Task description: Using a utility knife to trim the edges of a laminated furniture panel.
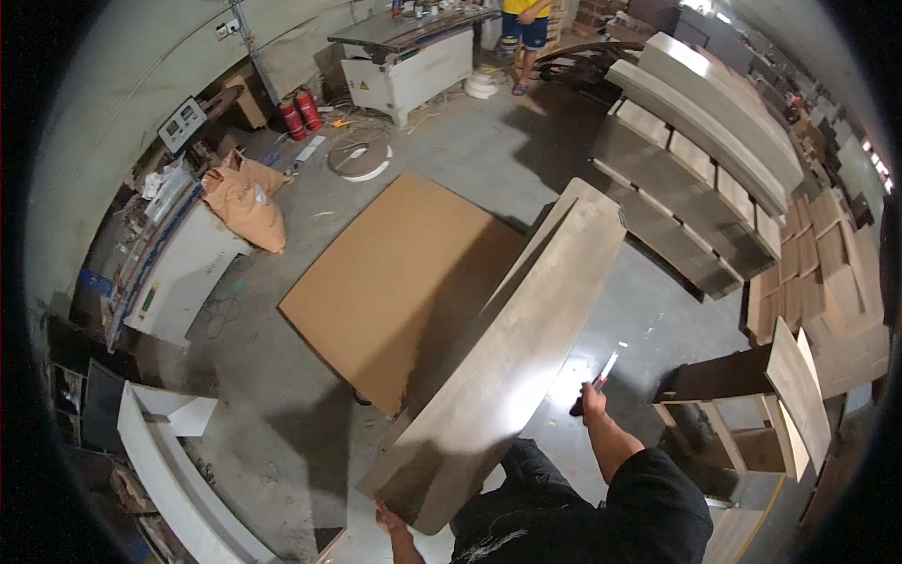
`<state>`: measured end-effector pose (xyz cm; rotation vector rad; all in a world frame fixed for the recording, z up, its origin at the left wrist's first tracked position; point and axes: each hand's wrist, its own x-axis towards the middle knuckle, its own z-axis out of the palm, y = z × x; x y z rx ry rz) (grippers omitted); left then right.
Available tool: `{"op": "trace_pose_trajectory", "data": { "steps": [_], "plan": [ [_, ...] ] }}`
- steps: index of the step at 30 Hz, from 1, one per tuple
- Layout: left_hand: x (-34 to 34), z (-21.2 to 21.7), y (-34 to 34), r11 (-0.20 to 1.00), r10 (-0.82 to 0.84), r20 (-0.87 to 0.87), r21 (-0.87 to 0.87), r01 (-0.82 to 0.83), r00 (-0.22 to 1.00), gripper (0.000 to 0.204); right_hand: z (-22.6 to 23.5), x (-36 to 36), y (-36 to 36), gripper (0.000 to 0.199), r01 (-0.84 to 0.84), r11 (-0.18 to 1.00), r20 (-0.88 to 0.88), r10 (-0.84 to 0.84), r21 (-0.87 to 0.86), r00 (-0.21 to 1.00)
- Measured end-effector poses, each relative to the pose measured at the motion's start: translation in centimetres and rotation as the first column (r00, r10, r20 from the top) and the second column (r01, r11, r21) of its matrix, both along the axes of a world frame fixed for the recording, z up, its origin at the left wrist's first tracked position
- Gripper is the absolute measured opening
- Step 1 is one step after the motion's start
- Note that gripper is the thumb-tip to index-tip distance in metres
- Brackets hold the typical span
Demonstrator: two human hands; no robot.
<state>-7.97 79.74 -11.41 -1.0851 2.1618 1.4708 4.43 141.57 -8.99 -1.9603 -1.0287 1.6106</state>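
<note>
Down by the bottom edge of the view, we see our left hand (pixel 390 520) holding the near end of a long dark wooden board (pixel 507 362), with the fingers curled under its rounded corner. This board is big and flat, and it leans up and away from us, toward the middle of the room. A second board seems to stand right behind it, but we cannot tell that for sure. Our right hand (pixel 592 402) is on the right side of the board, just beside its long edge. That hand is closed around a small cutter knife (pixel 599 375) with a red grip and a pale blade that points up and away. A bright shine sits on the board close to the knife. Past the board, a large brown sheet (pixel 395 282) lies flat on the grey floor (pixel 470 150). To the right of us stands a small wooden frame (pixel 742 414) with a light panel leaning on it. More long boards (pixel 700 150) are piled further back on the right. On the left we see a white machine (pixel 183 273) and a brown sack (pixel 246 200) next to it. Two red fire bottles (pixel 299 113) stand near the wall. Far at the top, another person (pixel 526 38) in a yellow shirt and blue shorts stands by a big white machine table (pixel 409 56).
</note>
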Motion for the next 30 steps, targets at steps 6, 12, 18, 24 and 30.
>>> {"op": "trace_pose_trajectory", "data": {
  "steps": [6,12,18,24,30],
  "plan": [
    [1.9,6.9,-7.6,0.91,0.251,-0.429,-0.201,-0.362,0.868,0.066,-0.9,-7.3,2.3,0.038,0.071,0.933,-0.246,-0.166,-0.354,0.955],
    [3.8,14.5,-7.7,0.88,0.295,-0.492,-0.194,-0.434,0.819,0.049,-2.0,-8.3,-1.0,0.023,0.061,0.915,-0.313,-0.199,-0.4,0.929],
    [5.4,18.8,-8.3,0.847,0.275,-0.274,-0.385,-0.367,0.922,0.057,-3.5,-8.6,-1.3,0.024,0.018,0.99,-0.292,-0.06,-0.142,0.955],
    [10.0,23.3,-18.5,0.785,0.347,-0.295,-0.428,-0.448,0.89,0.056,-4.0,-7.6,-10.7,0.034,-0.168,0.979,-0.29,0.129,-0.116,0.948],
    [17.8,23.7,-33.8,0.685,0.489,-0.375,-0.394,-0.613,0.788,0.054,-2.6,-13.2,-28.3,0.025,-0.272,0.943,-0.401,0.179,-0.189,0.898]
  ]
}}
